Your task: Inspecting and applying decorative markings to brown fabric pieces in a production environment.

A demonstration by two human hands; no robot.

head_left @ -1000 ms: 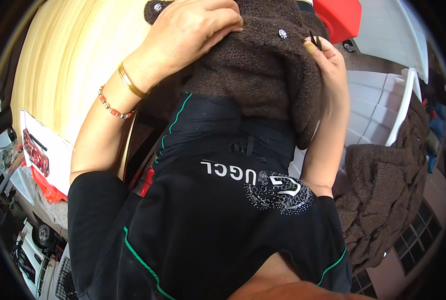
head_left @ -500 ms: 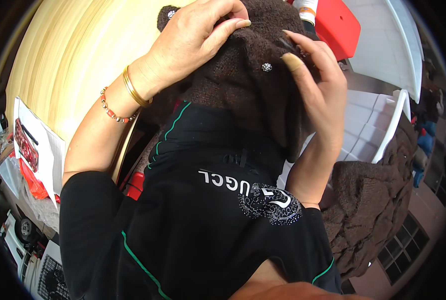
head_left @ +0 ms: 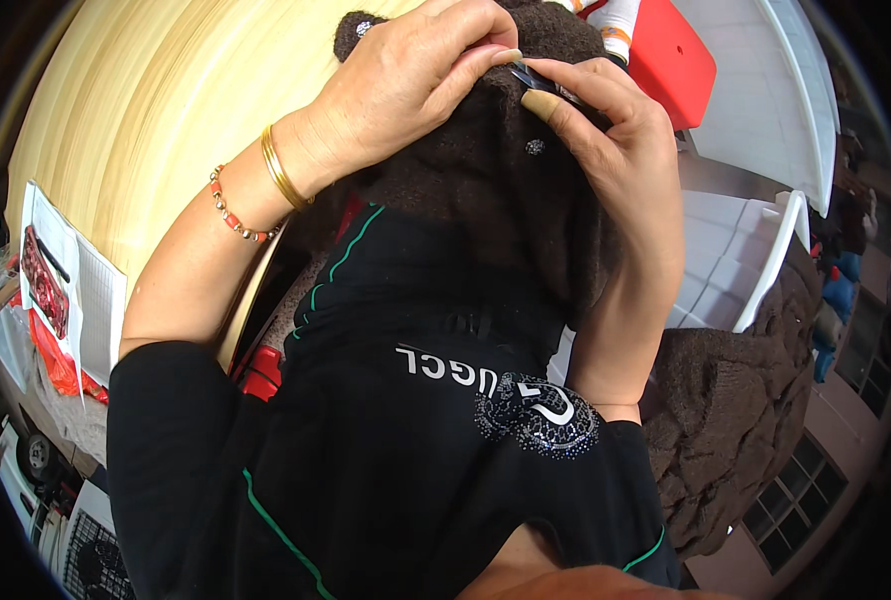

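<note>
the left hand (head_left: 431, 80) pinches the brown knit (head_left: 466, 165), which lies on the lap (head_left: 436, 265) by the bench (head_left: 166, 90). the right hand (head_left: 621, 125) holds small dark snips (head_left: 529, 78) close to the left one.

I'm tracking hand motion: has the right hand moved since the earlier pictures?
Yes: judged against the red plastic thing, the right hand has moved left and forward, closer to the left hand.

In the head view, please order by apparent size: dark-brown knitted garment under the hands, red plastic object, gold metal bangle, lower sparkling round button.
Dark-brown knitted garment
Red plastic object
Gold metal bangle
Lower sparkling round button
</note>
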